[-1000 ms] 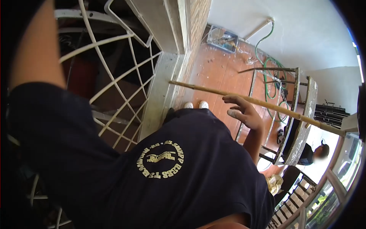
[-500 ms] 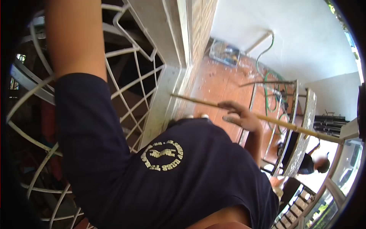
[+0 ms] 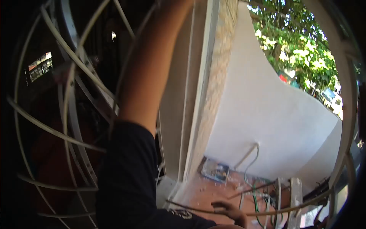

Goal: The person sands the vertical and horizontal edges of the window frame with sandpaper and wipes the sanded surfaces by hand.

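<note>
My left arm (image 3: 146, 84) reaches up past the white metal grille, and its hand is beyond the top edge of the view. Low in the view, my right hand (image 3: 228, 210) is wrapped loosely round a long, thin bamboo stick (image 3: 267, 213). One end of the stick points toward the foot of the door frame, and the other runs off to the right. Part of my dark shirt (image 3: 129, 171) shows at the bottom, where it hides some of the stick.
The curved white grille (image 3: 70, 76) fills the left side beside a pale post (image 3: 177, 95). Beyond stand a white wall (image 3: 263, 114), a plastic tray (image 3: 215, 170), a green hose (image 3: 254, 194) and a paint-spotted wooden plank (image 3: 295, 198). Leafy trees (image 3: 305, 53) show outside.
My view has tilted upward, so the wall and trees show more and my shirt less. The right hand and bamboo stick now appear lower. My left arm still reaches up.
</note>
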### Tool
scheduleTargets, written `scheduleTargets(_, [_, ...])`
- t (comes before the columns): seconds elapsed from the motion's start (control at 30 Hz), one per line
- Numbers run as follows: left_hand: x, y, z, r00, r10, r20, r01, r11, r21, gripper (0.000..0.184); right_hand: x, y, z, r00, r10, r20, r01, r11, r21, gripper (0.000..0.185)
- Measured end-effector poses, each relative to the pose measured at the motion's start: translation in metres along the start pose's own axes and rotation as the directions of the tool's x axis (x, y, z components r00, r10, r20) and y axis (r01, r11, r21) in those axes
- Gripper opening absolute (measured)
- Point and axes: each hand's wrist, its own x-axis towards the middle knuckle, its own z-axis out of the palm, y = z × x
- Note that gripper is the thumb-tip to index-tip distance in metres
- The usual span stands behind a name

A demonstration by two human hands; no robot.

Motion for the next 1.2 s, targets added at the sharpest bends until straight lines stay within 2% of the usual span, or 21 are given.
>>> scheduleTargets(0.03, [-0.018, 0.053, -0.08, 0.75, -0.306, 0.586, 0.414, 0.908, -0.057, 0.051, 0.006, 0.005, -0.001, 0.995, 0.093, 0.032, -0.092, 0.995, -0.05, 0.052])
scheduleTargets(0.07, [-0.061, 0.045, -0.058, 0.936, -0.223, 0.274, 0.271, 0.95, -0.155, 0.05, 0.001, -0.019, -0.001, 0.99, 0.107, 0.094, -0.109, 0.994, 0.012, 0.053])
scheduleTargets(0.1, [-0.097, 0.056, -0.068, 0.974, -0.181, 0.139, 0.192, 0.979, -0.07, 0.052, -0.002, -0.025, 0.003, 0.997, -0.004, 0.083, 0.002, 1.0, 0.027, 0.048])
scheduleTargets(0.13, [-0.128, 0.068, -0.087, 0.966, -0.169, 0.198, 0.193, 0.975, -0.108, 0.057, -0.006, -0.031, 0.007, 0.991, -0.116, 0.071, 0.113, 0.993, 0.04, 0.045])
scheduleTargets(0.17, [-0.154, 0.074, -0.1, 0.958, -0.164, 0.237, 0.199, 0.97, -0.137, 0.058, -0.006, -0.036, 0.007, 0.992, -0.099, 0.073, 0.097, 0.995, 0.033, 0.045])
scheduleTargets(0.27, [-0.151, 0.074, -0.096, 0.959, -0.173, 0.223, 0.204, 0.971, -0.126, 0.056, 0.008, -0.046, 0.004, 0.996, -0.033, 0.083, 0.035, 0.999, -0.013, 0.047])
scheduleTargets(0.33, [-0.096, 0.059, -0.067, 0.981, -0.139, 0.137, 0.165, 0.966, -0.198, 0.054, 0.01, -0.049, 0.002, 0.997, -0.036, 0.074, 0.037, 0.999, -0.015, 0.048])
scheduleTargets(0.4, [-0.022, 0.022, -0.02, 0.998, -0.059, 0.031, 0.063, 0.982, -0.181, 0.052, 0.008, -0.049, 0.001, 0.997, -0.055, 0.046, 0.055, 0.999, 0.003, 0.05])
scheduleTargets(0.43, [0.021, 0.019, -0.026, 0.979, -0.12, 0.167, 0.156, 0.962, -0.223, 0.05, 0.006, -0.047, 0.002, 0.997, -0.066, 0.026, 0.066, 0.998, 0.01, 0.051])
scheduleTargets(0.5, [0.086, -0.041, 0.046, 0.997, -0.013, 0.07, 0.016, 0.999, -0.049, 0.053, 0.002, -0.046, 0.007, 0.998, -0.055, -0.012, 0.055, 0.998, 0.012, 0.049])
scheduleTargets(0.53, [0.091, -0.037, 0.037, 0.998, -0.01, 0.062, 0.014, 0.998, -0.063, 0.053, -0.002, -0.045, 0.012, 0.998, -0.057, -0.035, 0.057, 0.998, 0.016, 0.048])
scheduleTargets(0.6, [0.097, -0.024, 0.002, 0.968, -0.109, 0.225, 0.125, 0.99, -0.057, 0.054, -0.013, -0.042, 0.021, 0.995, -0.065, -0.079, 0.067, 0.998, 0.022, 0.046])
scheduleTargets(0.63, [0.088, -0.022, 0.002, 0.968, -0.112, 0.223, 0.13, 0.989, -0.068, 0.054, -0.019, -0.039, 0.026, 0.992, -0.064, -0.104, 0.067, 0.998, 0.019, 0.046])
scheduleTargets(0.7, [0.059, -0.016, 0.01, 0.984, -0.151, 0.096, 0.163, 0.978, -0.132, 0.061, -0.032, -0.034, 0.037, 0.989, -0.055, -0.141, 0.058, 0.998, 0.021, 0.044])
scheduleTargets(0.73, [0.037, -0.011, 0.004, 0.979, -0.164, 0.12, 0.179, 0.975, -0.132, 0.061, -0.039, -0.03, 0.043, 0.987, -0.05, -0.153, 0.052, 0.999, 0.014, 0.043])
scheduleTargets(0.8, [-0.009, 0.029, -0.055, 0.894, -0.273, 0.356, 0.349, 0.921, -0.171, 0.049, -0.045, -0.033, 0.051, 0.986, -0.062, -0.155, 0.063, 0.998, -0.001, 0.042])
scheduleTargets(0.87, [-0.074, 0.045, -0.066, 0.969, -0.194, 0.154, 0.207, 0.976, -0.071, 0.049, -0.055, -0.05, 0.061, 0.993, -0.066, -0.099, 0.071, 0.996, 0.055, 0.047])
scheduleTargets(0.93, [-0.138, 0.067, -0.098, 0.942, -0.257, 0.215, 0.283, 0.954, -0.099, 0.049, -0.054, -0.061, 0.065, 0.996, -0.062, -0.062, 0.067, 0.994, 0.087, 0.05])
scheduleTargets(1.0, [-0.178, 0.087, -0.132, 0.882, -0.329, 0.338, 0.386, 0.915, -0.114, 0.05, -0.033, -0.057, 0.054, 0.96, 0.28, 0.023, -0.277, 0.957, -0.088, 0.053])
scheduleTargets(1.13, [-0.236, 0.105, -0.172, 0.807, -0.39, 0.443, 0.488, 0.863, -0.129, 0.049, -0.007, -0.08, 0.057, 0.984, 0.078, 0.162, -0.046, 0.98, -0.192, 0.06])
scheduleTargets(1.2, [-0.259, 0.104, -0.183, 0.8, -0.344, 0.491, 0.523, 0.802, -0.29, 0.047, 0.003, -0.114, 0.058, 0.996, 0.02, 0.087, 0.01, 0.944, -0.33, 0.053])
